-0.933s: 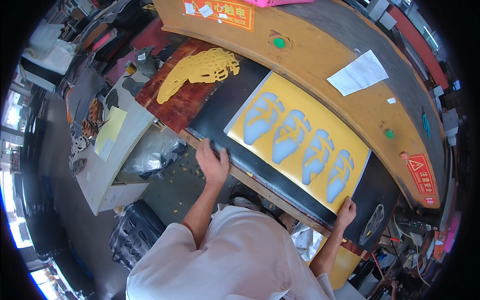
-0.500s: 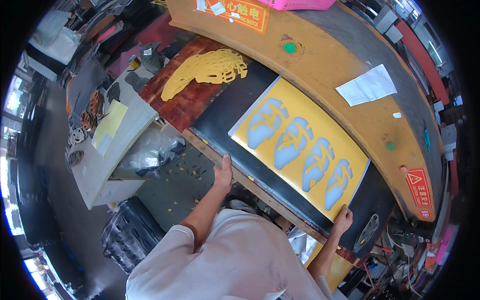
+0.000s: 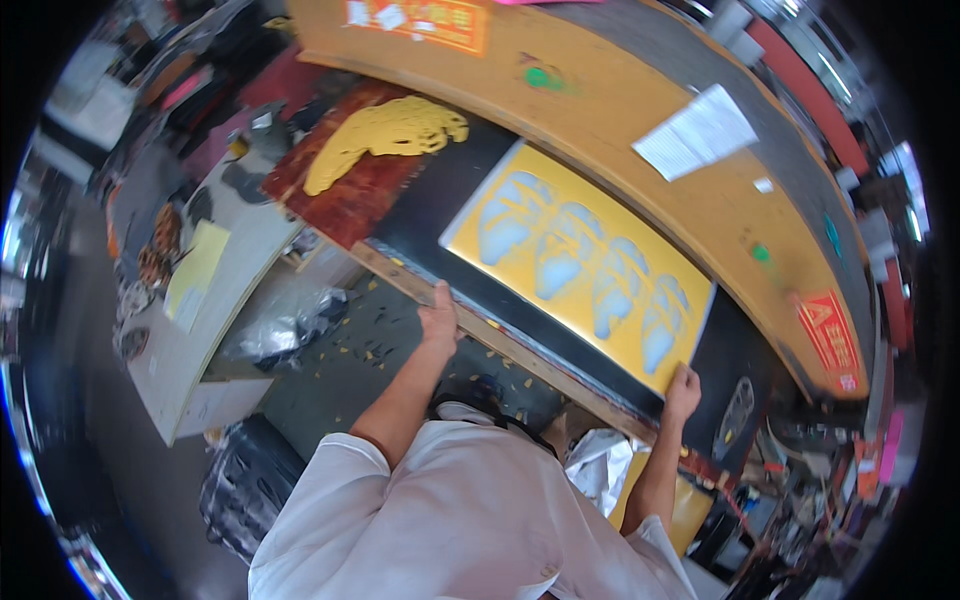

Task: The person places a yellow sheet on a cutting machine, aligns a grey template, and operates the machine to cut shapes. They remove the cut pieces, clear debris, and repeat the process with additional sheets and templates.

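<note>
A yellow sheet (image 3: 470, 240) with a pale border and several grey-blue cut-out-like shoe-upper shapes (image 3: 560, 255) lies flat on a black board (image 3: 420, 210). At the sheet's near right corner, my right hand (image 3: 682, 393) is closed, with the thumb side up; the corner appears pinched in its fingers. Further left, my left hand (image 3: 438, 318) grips the board's wooden front edge (image 3: 520, 352), thumb on top and the other fingers mostly hidden. A pile of yellow perforated cut pieces (image 3: 390, 140) rests on the reddish-brown left end (image 3: 345, 205) of the board.
Beyond the board runs a large orange machine beam (image 3: 600, 110) bearing a white paper (image 3: 695, 132) and green buttons. A grey metal-like cutting die (image 3: 735, 415) lies at the board's right. On the left stands a pale table (image 3: 215, 320) with shoe parts; scraps litter the floor.
The whole view has shifted, so the board, sheet and machine sit further up and left, with some blur. Both hands keep about the same places on the board edge and sheet corner.
</note>
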Action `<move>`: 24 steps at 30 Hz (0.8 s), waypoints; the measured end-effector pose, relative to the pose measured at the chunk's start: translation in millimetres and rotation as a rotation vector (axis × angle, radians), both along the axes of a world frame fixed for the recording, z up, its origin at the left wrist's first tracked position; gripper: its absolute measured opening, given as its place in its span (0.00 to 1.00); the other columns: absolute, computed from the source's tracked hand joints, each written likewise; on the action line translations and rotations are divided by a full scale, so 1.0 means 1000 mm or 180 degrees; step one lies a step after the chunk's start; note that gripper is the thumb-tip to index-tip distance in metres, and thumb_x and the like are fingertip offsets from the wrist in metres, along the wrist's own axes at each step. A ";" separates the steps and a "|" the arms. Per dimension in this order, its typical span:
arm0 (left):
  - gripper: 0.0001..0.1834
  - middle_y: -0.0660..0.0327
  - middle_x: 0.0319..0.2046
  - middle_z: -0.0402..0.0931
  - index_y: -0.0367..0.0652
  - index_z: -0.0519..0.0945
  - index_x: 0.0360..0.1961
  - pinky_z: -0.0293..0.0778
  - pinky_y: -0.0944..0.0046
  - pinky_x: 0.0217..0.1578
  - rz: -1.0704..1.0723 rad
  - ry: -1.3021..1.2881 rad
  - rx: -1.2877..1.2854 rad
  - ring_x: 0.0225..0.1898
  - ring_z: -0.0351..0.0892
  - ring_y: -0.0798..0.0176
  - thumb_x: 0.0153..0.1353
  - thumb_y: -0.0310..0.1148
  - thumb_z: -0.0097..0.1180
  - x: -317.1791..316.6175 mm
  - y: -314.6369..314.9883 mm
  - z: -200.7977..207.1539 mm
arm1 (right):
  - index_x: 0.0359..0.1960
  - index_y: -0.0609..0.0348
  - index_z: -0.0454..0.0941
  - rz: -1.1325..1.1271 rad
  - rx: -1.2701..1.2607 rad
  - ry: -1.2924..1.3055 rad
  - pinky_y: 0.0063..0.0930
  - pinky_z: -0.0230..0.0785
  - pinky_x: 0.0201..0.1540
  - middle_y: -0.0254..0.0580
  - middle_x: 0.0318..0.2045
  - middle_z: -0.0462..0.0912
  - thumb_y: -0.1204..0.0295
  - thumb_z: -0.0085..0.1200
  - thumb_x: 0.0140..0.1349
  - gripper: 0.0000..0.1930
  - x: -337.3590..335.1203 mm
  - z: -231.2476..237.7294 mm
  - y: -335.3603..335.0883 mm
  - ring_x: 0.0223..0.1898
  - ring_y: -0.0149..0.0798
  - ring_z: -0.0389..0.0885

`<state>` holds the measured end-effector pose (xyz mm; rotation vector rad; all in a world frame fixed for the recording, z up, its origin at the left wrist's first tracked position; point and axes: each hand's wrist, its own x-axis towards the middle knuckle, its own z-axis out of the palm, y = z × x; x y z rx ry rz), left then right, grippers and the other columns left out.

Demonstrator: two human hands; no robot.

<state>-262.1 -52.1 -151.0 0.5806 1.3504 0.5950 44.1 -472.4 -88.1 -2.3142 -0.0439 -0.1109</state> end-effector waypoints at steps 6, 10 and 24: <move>0.54 0.47 0.63 0.72 0.36 0.56 0.73 0.85 0.37 0.49 -0.0400 -0.0462 0.0072 0.55 0.84 0.46 0.65 0.70 0.61 -0.006 0.003 -0.003 | 0.52 0.61 0.88 -0.0123 -0.0260 0.0040 0.43 0.79 0.55 0.54 0.43 0.92 0.51 0.59 0.70 0.24 -0.009 0.012 0.000 0.48 0.53 0.91; 0.50 0.48 0.60 0.76 0.32 0.64 0.71 0.85 0.41 0.50 -0.0491 -0.0596 0.0143 0.56 0.83 0.46 0.68 0.67 0.59 -0.008 0.004 0.002 | 0.52 0.57 0.88 -0.0217 -0.0378 0.0037 0.46 0.79 0.56 0.53 0.43 0.92 0.48 0.58 0.68 0.26 -0.008 0.015 0.002 0.48 0.56 0.90; 0.61 0.52 0.40 0.87 0.33 0.82 0.53 0.84 0.55 0.34 -0.2335 0.0957 -0.0259 0.34 0.87 0.58 0.57 0.90 0.41 -0.061 0.022 0.033 | 0.52 0.54 0.86 -0.0431 -0.0500 0.0404 0.49 0.78 0.57 0.54 0.45 0.91 0.47 0.56 0.69 0.25 -0.032 0.031 -0.004 0.52 0.59 0.88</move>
